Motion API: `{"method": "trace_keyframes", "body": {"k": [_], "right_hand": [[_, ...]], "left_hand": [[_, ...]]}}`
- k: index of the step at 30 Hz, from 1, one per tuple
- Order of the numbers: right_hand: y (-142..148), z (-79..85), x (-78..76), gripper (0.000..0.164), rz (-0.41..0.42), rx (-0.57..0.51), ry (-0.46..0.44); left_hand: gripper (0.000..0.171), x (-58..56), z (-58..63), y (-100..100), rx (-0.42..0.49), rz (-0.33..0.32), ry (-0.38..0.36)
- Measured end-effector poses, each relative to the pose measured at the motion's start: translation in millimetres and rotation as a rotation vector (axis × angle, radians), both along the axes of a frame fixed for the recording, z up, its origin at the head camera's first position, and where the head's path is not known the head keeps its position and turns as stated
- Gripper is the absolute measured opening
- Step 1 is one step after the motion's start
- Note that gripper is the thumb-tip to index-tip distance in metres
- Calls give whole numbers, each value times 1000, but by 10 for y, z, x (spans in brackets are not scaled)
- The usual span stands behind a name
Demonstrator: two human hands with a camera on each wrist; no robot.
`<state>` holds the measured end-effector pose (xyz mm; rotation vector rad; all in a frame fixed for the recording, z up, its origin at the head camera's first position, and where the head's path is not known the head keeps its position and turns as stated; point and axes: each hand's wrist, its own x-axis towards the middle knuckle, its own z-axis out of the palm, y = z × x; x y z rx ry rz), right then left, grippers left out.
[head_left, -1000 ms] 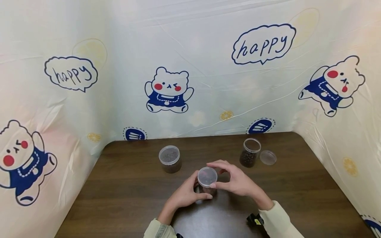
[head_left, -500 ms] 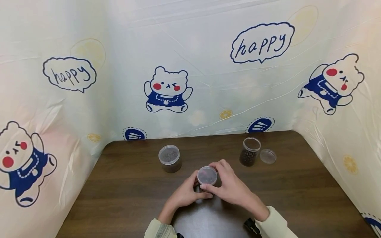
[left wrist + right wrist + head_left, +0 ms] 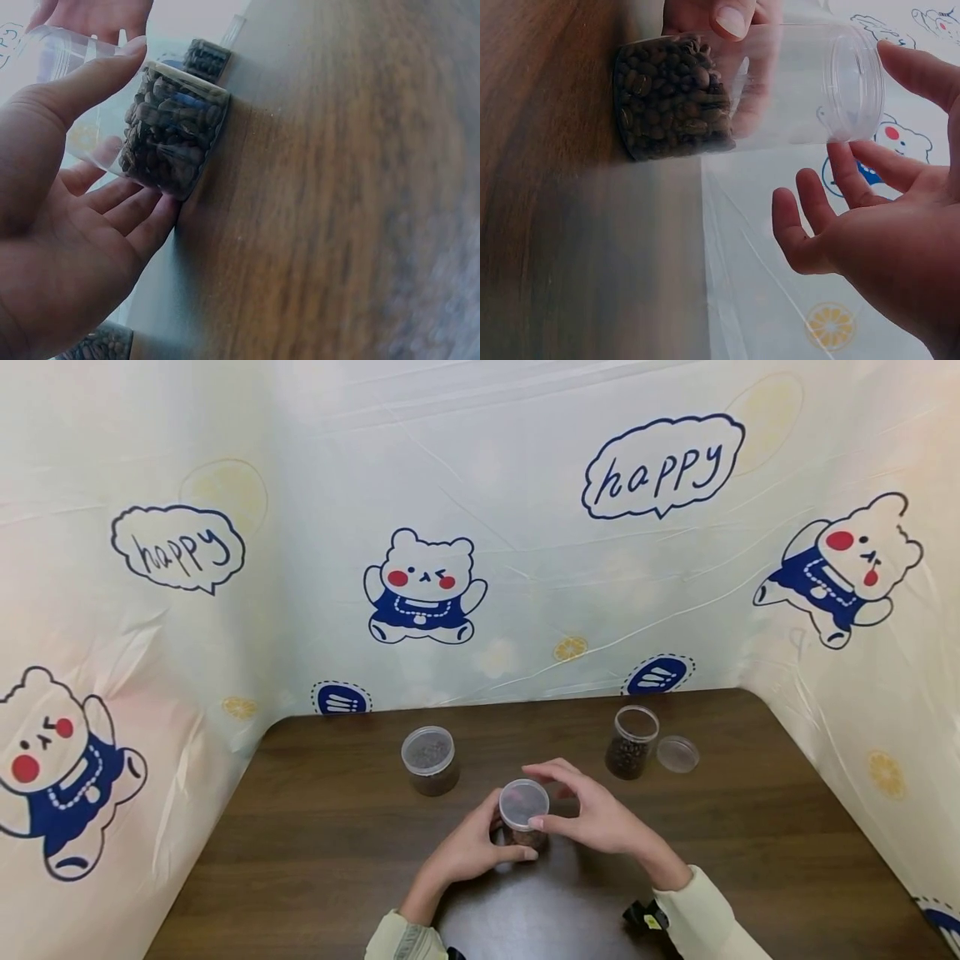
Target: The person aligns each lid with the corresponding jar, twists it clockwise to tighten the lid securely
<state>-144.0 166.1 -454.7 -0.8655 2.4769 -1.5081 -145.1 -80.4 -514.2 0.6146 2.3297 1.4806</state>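
Head view shows a small clear plastic jar (image 3: 522, 817) standing on the dark wood counter (image 3: 315, 852), near the front middle, with its lid (image 3: 523, 802) on top. The left hand (image 3: 468, 852) curls around the jar's lower wall, thumb in front and fingers behind, steadying it. The right hand (image 3: 592, 814) has its thumb at the lid's rim and its fingers arched loosely around the far side, touching the rim lightly at most.

The jar is about 1/3 full of coffee beans (image 3: 673, 101), so it likely feels light and bottom-heavy. Its wall looks thin, stiff and smooth, probably a little slippery, and a hard squeeze could flex it. The best hold is low on the wall, where the beans sit, with the lid taken by its edge.

No brand or label shows on the jar. The only readable writing is "happy" (image 3: 662, 470), printed in speech bubbles on the backdrop sheet (image 3: 525, 527).
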Motion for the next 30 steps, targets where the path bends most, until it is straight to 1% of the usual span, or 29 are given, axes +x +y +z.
{"method": "trace_keyframes", "body": {"k": [5,10,14,18,21,23,25,27,30], "right_hand": [[-9,6,7,57,-4,3,7],[-49,29,36,54,-35,24,48],[-105,62,97,50,-106,78,85],[-182,88,171,49,-194,162,108],[-224,94,209,51,-241,211,102],[-217,101,222,55,-259,243,97],[-184,116,218,62,-248,251,93],[-135,132,191,70,-216,248,94],[-59,130,109,80,-114,194,83]], "left_hand": [[73,-8,-2,-5,6,-3,-5],[73,-6,-1,-14,8,-1,-6],[71,8,-9,-18,-1,1,-2],[70,23,-17,-23,-17,1,2],[70,26,-13,-23,-22,-7,1],[70,23,0,-12,-26,-13,-1],[71,18,12,3,-26,-21,3],[71,14,25,16,-30,-20,4],[76,11,42,14,-23,-14,8]]}}
